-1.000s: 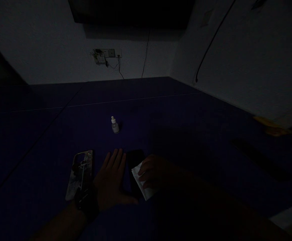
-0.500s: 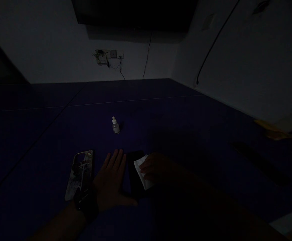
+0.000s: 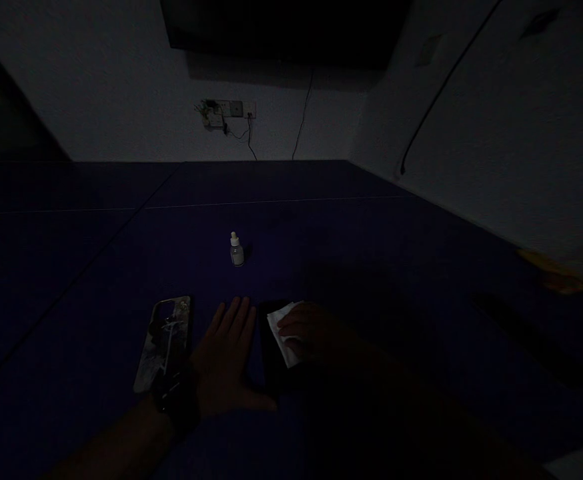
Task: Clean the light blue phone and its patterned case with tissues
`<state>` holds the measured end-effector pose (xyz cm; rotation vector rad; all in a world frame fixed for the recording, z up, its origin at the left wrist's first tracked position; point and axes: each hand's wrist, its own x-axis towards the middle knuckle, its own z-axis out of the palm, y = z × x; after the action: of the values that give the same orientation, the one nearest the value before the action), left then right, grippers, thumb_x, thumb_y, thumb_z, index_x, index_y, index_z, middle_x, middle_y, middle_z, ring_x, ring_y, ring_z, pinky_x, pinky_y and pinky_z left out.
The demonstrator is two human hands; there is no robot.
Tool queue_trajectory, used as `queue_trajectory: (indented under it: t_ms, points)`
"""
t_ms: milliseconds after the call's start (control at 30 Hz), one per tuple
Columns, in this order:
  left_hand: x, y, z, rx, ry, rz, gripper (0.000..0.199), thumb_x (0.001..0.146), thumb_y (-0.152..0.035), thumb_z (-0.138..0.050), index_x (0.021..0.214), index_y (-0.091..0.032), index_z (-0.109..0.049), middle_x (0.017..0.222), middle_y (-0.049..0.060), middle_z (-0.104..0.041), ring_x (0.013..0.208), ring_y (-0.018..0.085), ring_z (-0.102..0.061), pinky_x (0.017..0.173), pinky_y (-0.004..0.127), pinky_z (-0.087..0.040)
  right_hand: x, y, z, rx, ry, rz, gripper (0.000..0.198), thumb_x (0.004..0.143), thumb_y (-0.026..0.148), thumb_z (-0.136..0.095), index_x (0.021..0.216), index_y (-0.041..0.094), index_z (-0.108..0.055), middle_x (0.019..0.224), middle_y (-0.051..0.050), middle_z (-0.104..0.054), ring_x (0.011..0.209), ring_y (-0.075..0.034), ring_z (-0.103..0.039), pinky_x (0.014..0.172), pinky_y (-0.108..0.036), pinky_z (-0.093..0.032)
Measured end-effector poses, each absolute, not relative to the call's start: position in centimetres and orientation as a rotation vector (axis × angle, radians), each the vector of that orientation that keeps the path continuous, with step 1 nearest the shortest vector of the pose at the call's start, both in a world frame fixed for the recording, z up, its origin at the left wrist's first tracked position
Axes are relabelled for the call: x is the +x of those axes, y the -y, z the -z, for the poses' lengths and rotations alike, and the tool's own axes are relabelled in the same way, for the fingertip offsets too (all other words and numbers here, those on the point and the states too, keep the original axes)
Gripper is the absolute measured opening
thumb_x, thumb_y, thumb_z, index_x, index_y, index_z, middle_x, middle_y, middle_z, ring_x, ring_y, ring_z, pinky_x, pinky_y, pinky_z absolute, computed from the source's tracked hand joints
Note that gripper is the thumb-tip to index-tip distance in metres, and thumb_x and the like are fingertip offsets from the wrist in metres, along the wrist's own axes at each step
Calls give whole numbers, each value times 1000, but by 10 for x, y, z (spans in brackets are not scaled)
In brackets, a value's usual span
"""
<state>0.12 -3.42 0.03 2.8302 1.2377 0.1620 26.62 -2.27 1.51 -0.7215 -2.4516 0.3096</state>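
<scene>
Spread wide and holding nothing, the left grip (image 3: 227, 365) is lying palm down, while the right grip (image 3: 311, 328) is curling its fingers over a folded white wipe (image 3: 282, 331). At far left, a patterned phone case (image 3: 175, 347) is resting flat, its printed back showing a camera cutout near the top; it should be light and slightly flexible, best lifted by its long rims. A dark watch (image 3: 176, 395) is circling the left wrist. Beyond the left fingertips, a small dropper bottle (image 3: 237, 256), rounded and topped with a white bulb, is standing upright, probably light and easy to tip, its collar offering a neat hold. Just right of the left grip, a flat dark slab (image 3: 275, 375) is lying under the wipe on the purple surface (image 3: 181, 257); it may be a phone, though the gloom is hiding its detail. It is likely to be stiff, slick and fragile, safest taken by its long edges. The wipe is looking thin and soft, with straight creased borders. Farther right, a long dark strip (image 3: 531, 339) is lying well apart from the slab
</scene>
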Motion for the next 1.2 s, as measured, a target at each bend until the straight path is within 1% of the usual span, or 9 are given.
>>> queue_trajectory:
  t_ms: [100, 233, 400, 633, 767, 833, 933, 1033, 1200]
  points:
    - [1, 34, 4, 2841, -1241, -216, 149, 55, -105, -45, 159, -1, -23, 163, 31, -21, 151, 50, -23, 121, 65, -17, 253, 21, -12, -640, 2514, -376, 18, 98, 25, -58, 105, 18, -73, 111, -8, -77, 107, -20, -69, 97, -37, -51]
    - [0, 35, 2, 2836, -1241, -197, 145, 58, -104, -44, 160, -3, -23, 164, 30, -21, 152, 49, -21, 122, 64, -18, 261, 20, -6, -464, 2536, -413, 18, 98, 31, -59, 106, 19, -71, 111, -8, -78, 106, -19, -71, 98, -37, -51]
    - [1, 35, -2, 2795, -1249, -153, 145, 58, -105, -41, 159, -2, -24, 164, 30, -20, 152, 48, -19, 123, 63, -15, 281, 10, -1, -654, 2448, -279, 17, 98, 29, -62, 110, 21, -70, 110, -9, -77, 108, -21, -71, 97, -39, -53]
    - [4, 36, -6, 2767, -1243, -145, 145, 58, -106, -38, 159, -1, -25, 163, 31, -20, 152, 49, -18, 122, 65, -15, 250, 6, 3, -749, 2387, -192, 16, 97, 18, -58, 102, 19, -72, 108, -10, -77, 103, -22, -71, 94, -40, -55]
    - [5, 37, -10, 2749, -1258, -141, 138, 62, -103, -39, 159, -5, -27, 164, 29, -20, 153, 46, -19, 122, 63, -15, 254, 9, 3, -671, 2491, -316, 15, 97, 24, -60, 105, 21, -73, 109, -7, -78, 105, -21, -71, 95, -38, -56]
    - [5, 38, -10, 2732, -1261, -142, 137, 63, -103, -39, 159, -5, -27, 165, 29, -19, 153, 46, -18, 123, 62, -14, 262, 7, 5, -761, 2432, -264, 17, 98, 28, -60, 106, 22, -73, 109, -8, -77, 106, -22, -71, 97, -41, -56]
    - [5, 38, -5, 2719, -1261, -180, 136, 66, -101, -40, 158, -2, -26, 165, 29, -16, 154, 46, -15, 123, 63, -12, 265, 2, 8, -892, 2360, -184, 21, 99, 26, -56, 111, 22, -72, 112, -11, -77, 108, -25, -71, 99, -47, -55]
    - [5, 39, -1, 2732, -1255, -255, 129, 70, -97, -40, 158, -3, -26, 165, 28, -18, 154, 45, -15, 123, 61, -12, 262, 3, 13, -873, 2402, -198, 24, 99, 24, -55, 117, 23, -71, 116, -11, -76, 111, -24, -70, 99, -45, -56]
    - [7, 41, 2, 2715, -1291, -308, 127, 71, -96, -41, 157, -4, -28, 165, 27, -22, 154, 43, -17, 124, 59, -10, 262, 6, 13, -920, 2460, -199, 23, 101, 28, -54, 114, 24, -72, 116, -10, -76, 111, -24, -70, 101, -45, -54]
